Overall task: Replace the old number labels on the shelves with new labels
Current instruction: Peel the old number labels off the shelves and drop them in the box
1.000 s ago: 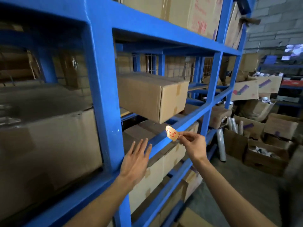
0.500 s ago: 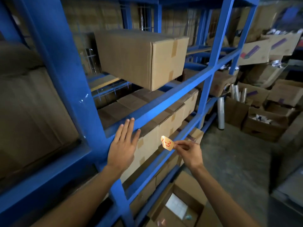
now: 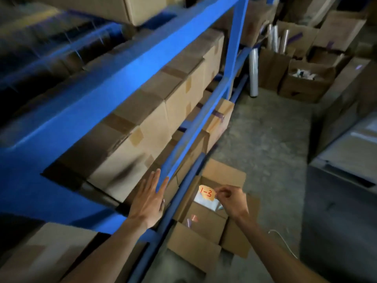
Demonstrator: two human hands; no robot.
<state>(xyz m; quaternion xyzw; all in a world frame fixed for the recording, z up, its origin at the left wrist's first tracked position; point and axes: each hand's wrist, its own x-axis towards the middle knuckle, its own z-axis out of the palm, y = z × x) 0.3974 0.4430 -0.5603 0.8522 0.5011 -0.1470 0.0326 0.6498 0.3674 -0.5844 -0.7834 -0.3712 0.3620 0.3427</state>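
Observation:
A small orange label [image 3: 207,192] with "1-3" written in red is pinched by one edge in my right hand [image 3: 230,199]. It hangs above an open cardboard box [image 3: 204,221] on the floor beside the rack. My left hand [image 3: 149,201] lies flat, fingers spread, against the lower blue shelf beam [image 3: 195,127] where it meets the upright. The blue metal rack [image 3: 122,84] fills the left of the view and holds taped cardboard boxes [image 3: 155,123]. No label shows on the beams in view.
Open cartons [image 3: 306,82] and rolls of clear film [image 3: 254,72] stand at the far end of the concrete aisle [image 3: 265,144]. A dark stack [image 3: 342,180] borders the aisle on the right. A thin white cord [image 3: 283,242] lies on the floor.
The view has tilted down from the upper shelves to the lower ones and the floor. Both hands have come down the rack, the right still holding the label, which now hangs over the open floor box.

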